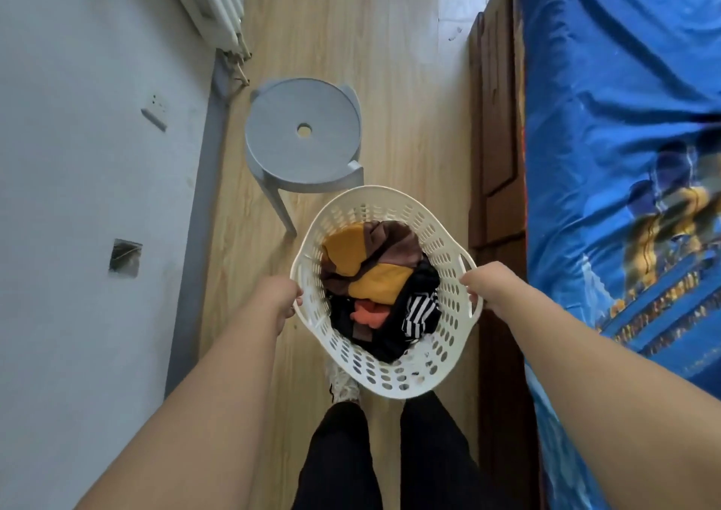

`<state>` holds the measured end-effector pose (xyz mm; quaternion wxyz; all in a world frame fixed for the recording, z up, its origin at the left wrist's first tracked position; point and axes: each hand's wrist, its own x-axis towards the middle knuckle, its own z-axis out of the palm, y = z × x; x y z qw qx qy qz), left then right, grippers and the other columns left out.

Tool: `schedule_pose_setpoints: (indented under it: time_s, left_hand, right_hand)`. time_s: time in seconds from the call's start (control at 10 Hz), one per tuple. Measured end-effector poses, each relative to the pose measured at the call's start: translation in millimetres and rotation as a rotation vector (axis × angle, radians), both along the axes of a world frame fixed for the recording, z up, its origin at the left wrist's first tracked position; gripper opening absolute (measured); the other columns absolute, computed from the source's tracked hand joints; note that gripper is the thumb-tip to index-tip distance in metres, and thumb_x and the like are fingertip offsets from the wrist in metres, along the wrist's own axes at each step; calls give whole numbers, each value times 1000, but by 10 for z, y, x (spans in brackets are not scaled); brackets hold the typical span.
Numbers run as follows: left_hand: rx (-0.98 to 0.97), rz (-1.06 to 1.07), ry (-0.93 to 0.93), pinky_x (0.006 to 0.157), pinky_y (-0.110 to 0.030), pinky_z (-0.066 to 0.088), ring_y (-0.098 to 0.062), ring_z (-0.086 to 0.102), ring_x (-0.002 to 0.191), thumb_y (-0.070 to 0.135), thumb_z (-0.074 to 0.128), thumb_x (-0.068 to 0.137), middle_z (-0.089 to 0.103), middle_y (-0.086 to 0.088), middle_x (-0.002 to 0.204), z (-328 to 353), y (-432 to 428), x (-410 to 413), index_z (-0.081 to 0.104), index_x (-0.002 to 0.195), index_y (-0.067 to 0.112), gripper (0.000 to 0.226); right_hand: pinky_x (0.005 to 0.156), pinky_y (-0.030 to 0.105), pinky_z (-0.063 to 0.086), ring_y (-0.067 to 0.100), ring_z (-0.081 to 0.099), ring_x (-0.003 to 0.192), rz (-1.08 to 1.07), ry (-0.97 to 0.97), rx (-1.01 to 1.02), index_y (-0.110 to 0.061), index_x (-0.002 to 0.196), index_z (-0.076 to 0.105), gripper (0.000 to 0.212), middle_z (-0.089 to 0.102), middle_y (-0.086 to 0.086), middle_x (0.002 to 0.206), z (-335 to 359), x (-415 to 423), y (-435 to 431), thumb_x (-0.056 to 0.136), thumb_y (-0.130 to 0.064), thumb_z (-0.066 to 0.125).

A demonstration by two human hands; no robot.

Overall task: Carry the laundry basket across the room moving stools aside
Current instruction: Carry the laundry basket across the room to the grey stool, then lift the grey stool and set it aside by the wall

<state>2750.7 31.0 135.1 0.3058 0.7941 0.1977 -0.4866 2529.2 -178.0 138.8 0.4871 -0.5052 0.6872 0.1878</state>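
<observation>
A cream perforated laundry basket (441,244) hangs in front of me above the wooden floor, filled with yellow, brown, black, orange and striped clothes (380,287). My left hand (281,295) grips its left handle and my right hand (489,287) grips its right handle. Directly ahead of the basket stands a round grey stool (302,131) with a small hole in its seat; the basket's far rim overlaps its near edge in the view.
A pale wall (78,158) with a socket runs along the left, with a white radiator (218,2) further ahead. A wooden bed frame (495,139) with a blue cover (624,119) lines the right. Wooden floor shows between the stool and the bed frame.
</observation>
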Motion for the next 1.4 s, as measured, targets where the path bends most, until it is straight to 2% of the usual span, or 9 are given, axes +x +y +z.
schedule_pose_setpoints:
  time_s: [0.1, 0.2, 0.4, 0.6, 0.8, 0.9, 1.0, 1.3, 1.4]
  left_hand:
    - [9, 19, -3, 80, -33, 47, -15, 55, 69, -1, 46, 90, 60, -11, 87, -562, -115, 96, 59, 123, -5, 35]
    - [46, 17, 11, 78, -31, 48, -13, 54, 67, 0, 47, 89, 57, -7, 81, -911, -179, 159, 58, 123, -3, 36]
    - [82, 53, 65, 87, -34, 49, -17, 59, 83, 2, 48, 89, 60, -16, 120, -1412, -229, 151, 53, 130, 0, 41]
    - [87, 97, 51, 65, -24, 48, -12, 56, 73, 3, 45, 93, 60, -8, 93, -1617, -254, 198, 51, 133, 1, 40]
    - [155, -18, -12, 96, -41, 43, -33, 53, 120, 13, 49, 94, 52, -13, 138, -1538, -453, 284, 38, 147, 12, 55]
    - [116, 10, -49, 98, -40, 41, -33, 51, 127, 15, 52, 92, 48, -12, 147, -1365, -656, 361, 37, 148, 16, 58]
    - [41, 107, -75, 85, -37, 49, -25, 60, 104, 21, 56, 91, 55, -10, 138, -1159, -888, 466, 39, 147, 18, 58]
    - [-198, 376, -77, 108, -41, 45, -27, 59, 112, 45, 62, 86, 62, -9, 123, -914, -1371, 903, 44, 141, 8, 69]
    - [-229, 452, -17, 112, -42, 41, -31, 52, 132, 39, 64, 86, 47, -12, 150, -918, -1456, 1117, 39, 146, 11, 71]
  right_hand:
    - [97, 43, 48, 25, 50, 86, 44, 22, 26, 9, 122, 57, 37, 54, 15, 92, -500, 141, -177, 89, -7, 55]
    - [84, 40, 49, 24, 52, 79, 92, 82, 18, 2, 102, 61, 19, 54, 15, 98, -876, 244, -290, 90, -11, 57]
    - [62, 32, 43, 27, 55, 78, 167, 140, 56, 5, 121, 55, 37, 60, 18, 104, -1451, 246, -380, 89, -12, 59]
    - [62, 34, 41, 26, 52, 68, 188, 154, -15, 3, 109, 59, 27, 59, 15, 88, -1679, 271, -537, 87, -10, 54]
    - [68, 37, 47, 31, 57, 99, 227, 193, -116, -9, 135, 39, 50, 50, 15, 128, -1578, 420, -599, 86, -11, 49]
    - [75, 38, 52, 32, 60, 102, 207, 119, -169, -14, 141, 36, 59, 48, 12, 133, -1402, 633, -678, 83, -8, 46]
    - [74, 35, 51, 31, 63, 102, 164, -24, -169, -17, 139, 40, 56, 54, 11, 130, -1173, 974, -796, 85, -11, 50]
    - [53, 25, 39, 8, 51, 70, 114, -322, -100, -24, 140, 39, 54, 55, 2, 110, -768, 2144, -939, 90, -32, 57]
    - [84, 43, 54, 26, 59, 101, 73, -332, -37, -25, 146, 30, 63, 54, 8, 128, -833, 2511, -909, 89, -35, 57]
